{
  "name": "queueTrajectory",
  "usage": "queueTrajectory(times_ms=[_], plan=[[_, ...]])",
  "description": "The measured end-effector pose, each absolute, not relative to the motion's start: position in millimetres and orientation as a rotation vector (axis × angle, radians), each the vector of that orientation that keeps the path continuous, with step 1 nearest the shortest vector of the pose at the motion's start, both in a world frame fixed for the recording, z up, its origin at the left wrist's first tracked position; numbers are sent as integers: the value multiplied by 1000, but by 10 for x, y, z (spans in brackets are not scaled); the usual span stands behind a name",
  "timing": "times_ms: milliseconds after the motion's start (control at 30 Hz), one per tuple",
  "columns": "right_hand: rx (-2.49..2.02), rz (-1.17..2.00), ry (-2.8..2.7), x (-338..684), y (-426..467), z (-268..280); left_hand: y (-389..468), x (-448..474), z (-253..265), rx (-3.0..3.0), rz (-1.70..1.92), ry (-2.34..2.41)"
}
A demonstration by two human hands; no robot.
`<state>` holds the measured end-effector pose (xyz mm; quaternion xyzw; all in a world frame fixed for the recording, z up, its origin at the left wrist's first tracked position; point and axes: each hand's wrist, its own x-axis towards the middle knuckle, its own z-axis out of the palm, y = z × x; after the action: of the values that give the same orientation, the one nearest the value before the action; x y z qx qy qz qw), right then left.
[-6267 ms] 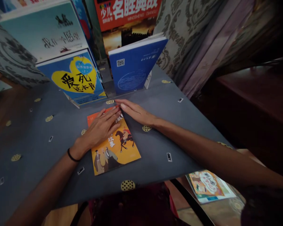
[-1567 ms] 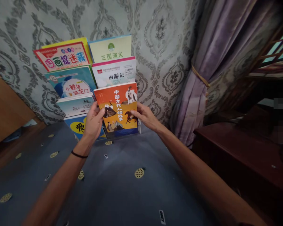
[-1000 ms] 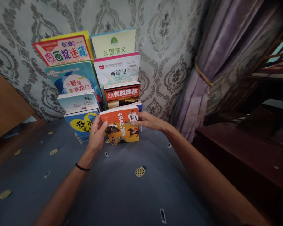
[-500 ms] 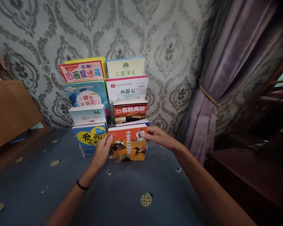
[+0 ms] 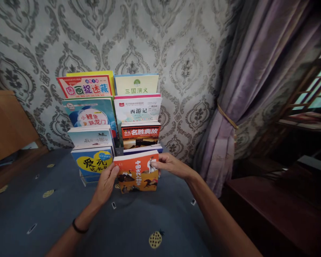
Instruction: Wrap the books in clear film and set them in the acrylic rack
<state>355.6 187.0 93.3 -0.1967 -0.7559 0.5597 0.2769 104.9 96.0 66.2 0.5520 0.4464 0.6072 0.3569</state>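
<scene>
Both hands seat the orange paperback picture book upright in the front right slot of the tiered book rack. Left hand and right hand fingers clasp its side edges. Next, judged: let go only once it stands steady.

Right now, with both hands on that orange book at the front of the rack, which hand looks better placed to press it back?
Probably the right hand: its fingers lie over the orange book top corner. The left hand only pinches the side edge.
</scene>
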Motion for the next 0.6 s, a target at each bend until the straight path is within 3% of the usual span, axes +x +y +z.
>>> queueTrajectory(times_ms=[600], plan=[[-601, 1344, -2131, 3543, 1896, 944, 959, 1086, 455, 1608, 1654, 1214]])
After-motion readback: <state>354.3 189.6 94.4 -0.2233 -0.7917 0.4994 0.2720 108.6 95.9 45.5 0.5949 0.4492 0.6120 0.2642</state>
